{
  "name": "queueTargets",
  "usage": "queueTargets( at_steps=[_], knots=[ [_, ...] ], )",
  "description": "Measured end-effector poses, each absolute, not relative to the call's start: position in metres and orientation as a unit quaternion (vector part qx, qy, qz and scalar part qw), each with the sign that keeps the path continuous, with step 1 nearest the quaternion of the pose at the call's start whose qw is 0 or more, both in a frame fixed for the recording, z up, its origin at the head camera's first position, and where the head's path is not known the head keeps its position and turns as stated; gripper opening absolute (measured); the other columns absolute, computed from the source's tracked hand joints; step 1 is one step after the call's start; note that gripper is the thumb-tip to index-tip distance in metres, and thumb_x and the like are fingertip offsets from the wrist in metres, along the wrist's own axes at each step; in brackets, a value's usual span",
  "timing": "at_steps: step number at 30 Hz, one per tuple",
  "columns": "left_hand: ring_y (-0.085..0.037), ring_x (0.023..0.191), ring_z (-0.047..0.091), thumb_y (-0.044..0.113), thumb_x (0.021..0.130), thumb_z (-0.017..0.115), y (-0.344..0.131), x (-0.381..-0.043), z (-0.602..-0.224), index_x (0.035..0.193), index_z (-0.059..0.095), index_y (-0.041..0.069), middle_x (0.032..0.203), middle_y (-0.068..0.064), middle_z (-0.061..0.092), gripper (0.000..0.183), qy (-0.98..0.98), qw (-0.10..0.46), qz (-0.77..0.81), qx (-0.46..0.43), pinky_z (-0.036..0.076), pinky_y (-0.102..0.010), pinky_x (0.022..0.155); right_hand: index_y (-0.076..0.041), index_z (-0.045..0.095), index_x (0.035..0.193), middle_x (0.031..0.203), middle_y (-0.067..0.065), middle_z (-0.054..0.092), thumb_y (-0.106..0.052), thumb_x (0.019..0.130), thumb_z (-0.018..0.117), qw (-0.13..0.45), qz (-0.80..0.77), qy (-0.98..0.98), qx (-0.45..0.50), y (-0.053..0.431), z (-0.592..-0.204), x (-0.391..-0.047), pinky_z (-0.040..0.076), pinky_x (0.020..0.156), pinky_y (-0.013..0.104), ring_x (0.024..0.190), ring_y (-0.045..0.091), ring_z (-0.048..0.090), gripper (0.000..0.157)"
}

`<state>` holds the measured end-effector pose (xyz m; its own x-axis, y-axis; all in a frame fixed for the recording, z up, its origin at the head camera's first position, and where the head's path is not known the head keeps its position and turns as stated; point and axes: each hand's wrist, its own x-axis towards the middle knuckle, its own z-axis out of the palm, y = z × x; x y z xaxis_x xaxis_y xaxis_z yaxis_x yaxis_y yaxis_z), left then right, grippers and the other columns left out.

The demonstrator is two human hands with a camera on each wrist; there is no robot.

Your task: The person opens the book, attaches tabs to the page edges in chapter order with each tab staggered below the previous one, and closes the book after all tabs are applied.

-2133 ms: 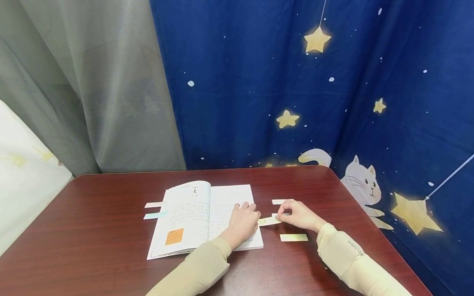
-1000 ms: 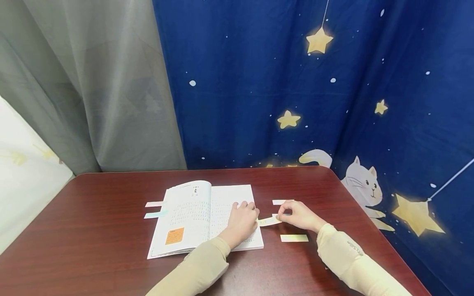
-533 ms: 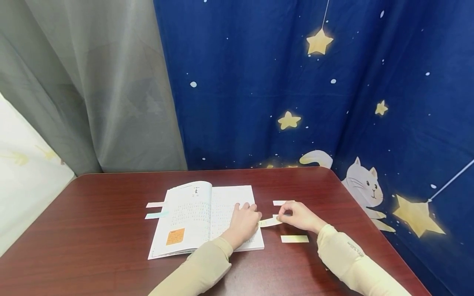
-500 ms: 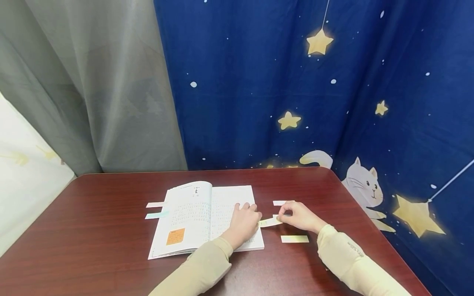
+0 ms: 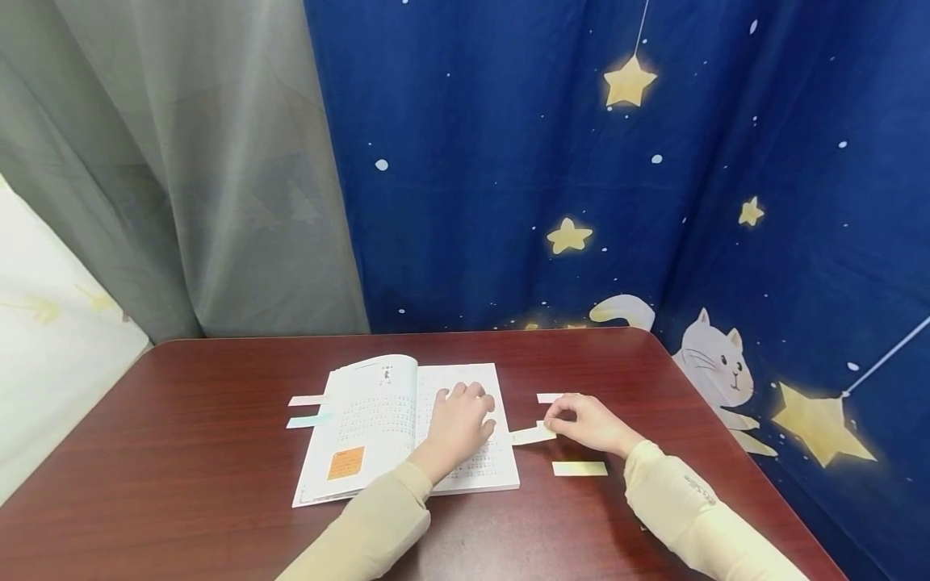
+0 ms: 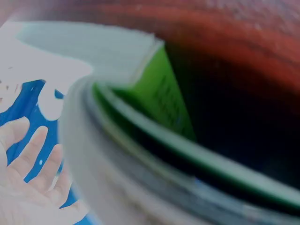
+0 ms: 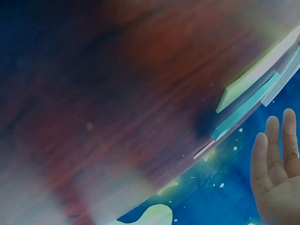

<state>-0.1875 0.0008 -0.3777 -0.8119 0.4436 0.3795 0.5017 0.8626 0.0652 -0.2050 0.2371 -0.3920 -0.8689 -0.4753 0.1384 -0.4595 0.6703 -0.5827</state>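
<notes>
An open book (image 5: pixel 374 452) lies on the table, with pink (image 5: pixel 308 400) and light-blue (image 5: pixel 308 421) sticky tabs jutting from its left edge. Over the right page is my left hand (image 5: pixel 458 424), fingers slightly bent and spread, holding nothing. A pale yellow sticky tab (image 5: pixel 532 436) reaches from the book's right edge to my right hand (image 5: pixel 592 424), whose thumb and forefinger pinch at its right end. My other right fingers (image 7: pixel 262 161) are extended in the right wrist view. The left wrist view shows the book's page edges (image 6: pixel 93 140) up close.
Right of the book lie a yellow tab pad (image 5: pixel 579 469) and a pink tab pad (image 5: pixel 548 398). A teal pad (image 7: pixel 246 108), largely behind my right hand, shows in the right wrist view. An orange square note (image 5: pixel 345 463) is on the left page. Curtains (image 5: pixel 465 202) hang behind the table.
My left hand has moved left from the yellow tab's left end and the book's right edge onto the page, fingers more spread. My right hand has stayed in place.
</notes>
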Motion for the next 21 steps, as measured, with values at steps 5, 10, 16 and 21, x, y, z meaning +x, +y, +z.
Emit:
queueTargets(
  at_steps=[5,10,16,21],
  knots=[
    [-0.02,0.09,0.05,0.032,0.075,0.064,-0.011,-0.181,-0.364,0.092,0.065,0.017,0.097,0.0,0.056,0.023,-0.944,0.19,-0.098,-0.25,0.036,-0.046,0.079,-0.018,0.064,0.083,0.082,-0.013,0.057,-0.021,0.08,0.063,-0.002,-0.321,0.911,-0.26,0.237,-0.39,-0.204,0.041,0.076,0.039,0.08,0.012,0.052,0.004],
    [-0.022,0.092,0.05,0.033,0.076,0.064,-0.028,-0.174,-0.35,0.093,0.064,0.016,0.1,-0.001,0.057,0.024,-0.94,0.21,-0.102,-0.249,0.036,-0.048,0.08,-0.017,0.064,0.084,0.081,-0.012,0.056,-0.02,0.08,0.063,-0.017,-0.319,0.909,-0.268,0.236,-0.386,-0.203,0.042,0.071,0.036,0.077,0.011,0.051,0.005],
    [-0.023,0.087,0.052,0.03,0.074,0.065,-0.06,-0.165,-0.346,0.089,0.064,0.015,0.094,-0.001,0.058,0.022,-0.93,0.255,-0.094,-0.247,0.038,-0.045,0.075,-0.023,0.062,0.083,0.083,-0.014,0.055,-0.025,0.08,0.064,-0.034,-0.299,0.921,-0.248,0.231,-0.377,-0.201,0.042,0.076,0.037,0.083,0.012,0.053,0.005],
    [-0.023,0.084,0.053,0.028,0.072,0.066,-0.092,-0.156,-0.353,0.088,0.064,0.013,0.09,-0.002,0.059,0.021,-0.927,0.277,-0.079,-0.242,0.039,-0.045,0.075,-0.022,0.063,0.084,0.087,-0.012,0.055,-0.027,0.078,0.065,-0.097,-0.24,0.931,-0.256,0.221,-0.371,-0.196,0.044,0.071,0.036,0.086,0.011,0.054,0.008]
  ],
)
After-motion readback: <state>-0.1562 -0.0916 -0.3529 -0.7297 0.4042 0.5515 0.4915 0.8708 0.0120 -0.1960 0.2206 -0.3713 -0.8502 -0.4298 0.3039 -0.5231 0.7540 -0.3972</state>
